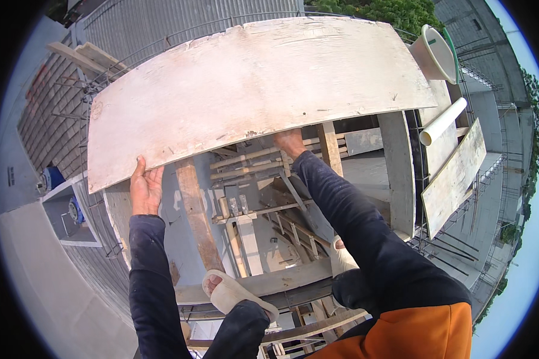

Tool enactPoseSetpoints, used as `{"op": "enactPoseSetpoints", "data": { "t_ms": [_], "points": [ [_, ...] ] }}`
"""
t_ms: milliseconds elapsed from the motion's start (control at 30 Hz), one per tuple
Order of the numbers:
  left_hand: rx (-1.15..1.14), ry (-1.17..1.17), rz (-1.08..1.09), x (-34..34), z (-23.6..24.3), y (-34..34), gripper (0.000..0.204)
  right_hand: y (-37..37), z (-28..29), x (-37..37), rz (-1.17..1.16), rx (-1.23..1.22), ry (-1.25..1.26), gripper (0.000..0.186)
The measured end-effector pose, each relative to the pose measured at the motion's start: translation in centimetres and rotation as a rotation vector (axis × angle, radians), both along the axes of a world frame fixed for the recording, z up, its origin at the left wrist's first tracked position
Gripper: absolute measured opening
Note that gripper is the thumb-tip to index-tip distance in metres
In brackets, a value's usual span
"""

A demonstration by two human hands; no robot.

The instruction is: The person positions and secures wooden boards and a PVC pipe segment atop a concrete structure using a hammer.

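Note:
A large pale plywood sheet [251, 78] spans the upper part of the view, its near edge over an open frame of beams. At the sheet's near left corner, my left hand [146, 190] grips the edge, thumb on the top face and fingers partly hidden. Farther right along that same edge is my right hand [290, 142], its fingers tucked under the sheet and out of sight. Below the sheet, a wooden plank [197, 215] runs toward my feet, and a second timber [329, 149] stands just right of my right hand.
Through the gaps a lower level shows, with bamboo poles [245, 158] and timbers. My sandalled feet [236, 293] are on a beam [305, 275]. At right are a white bucket [432, 54], a white pipe [442, 122], a smaller board [455, 179] and protruding rebar [455, 251].

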State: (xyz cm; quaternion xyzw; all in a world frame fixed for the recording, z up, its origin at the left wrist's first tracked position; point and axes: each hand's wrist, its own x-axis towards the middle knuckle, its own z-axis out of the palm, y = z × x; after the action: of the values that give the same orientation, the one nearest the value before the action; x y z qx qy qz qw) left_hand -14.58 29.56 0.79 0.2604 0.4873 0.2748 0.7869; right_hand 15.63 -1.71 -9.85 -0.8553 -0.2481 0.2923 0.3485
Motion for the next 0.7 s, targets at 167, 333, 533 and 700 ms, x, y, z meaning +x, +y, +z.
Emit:
{"op": "enactPoseSetpoints", "data": {
  "t_ms": [167,333,533,700],
  "points": [
    [0.007,0.052,-0.056,2.9,-1.2,-1.7,0.057,-4.0,0.9,-3.1,-0.648,0.166,0.460,0.040],
    [0.006,0.040,-0.026,2.3,-0.7,-1.5,0.059,-7.9,7.7,-8.9,-0.789,0.396,0.594,0.026],
    [-0.027,-0.013,0.046,3.2,-2.0,-1.5,0.059,-10.5,11.1,-11.0,-0.876,0.422,0.663,0.027],
    [-0.047,0.024,0.077,3.1,-1.5,-1.5,0.054,-10.7,12.9,-16.3,-0.937,0.238,0.561,0.036]
  ]
}}
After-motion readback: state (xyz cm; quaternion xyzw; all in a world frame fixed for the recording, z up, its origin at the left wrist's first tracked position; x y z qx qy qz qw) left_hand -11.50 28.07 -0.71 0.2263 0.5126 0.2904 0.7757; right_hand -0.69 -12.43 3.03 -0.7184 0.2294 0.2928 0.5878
